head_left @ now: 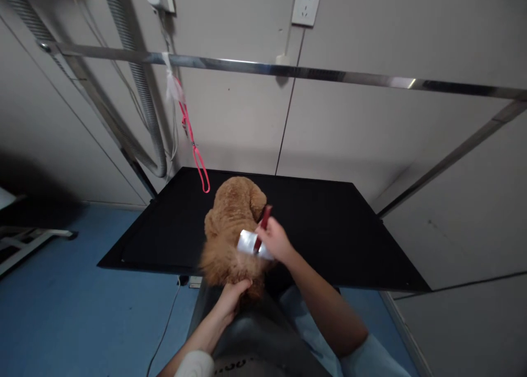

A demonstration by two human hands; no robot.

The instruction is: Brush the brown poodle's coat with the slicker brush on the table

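A brown curly-coated dog (230, 215) is on the black grooming table (325, 229), its rear towards me and its head at the far side. My right hand (276, 240) grips the dark red handle of a slicker brush (248, 242). The brush's silver head lies against or just over the fur on the right side of the dog's rump. My left hand (233, 299) is closed at the dog's rear end, near the table's front edge. Its thumb lies on the fur while the other fingers are hidden, so I cannot tell whether it holds tail or leg.
A metal bar (247, 68) spans above the table, with a pink loop leash (193, 141) hanging from it at left. Behind are a grey corrugated hose (144, 91) and a wall socket (307, 5). A cable (167, 327) runs down to the blue floor (94, 311).
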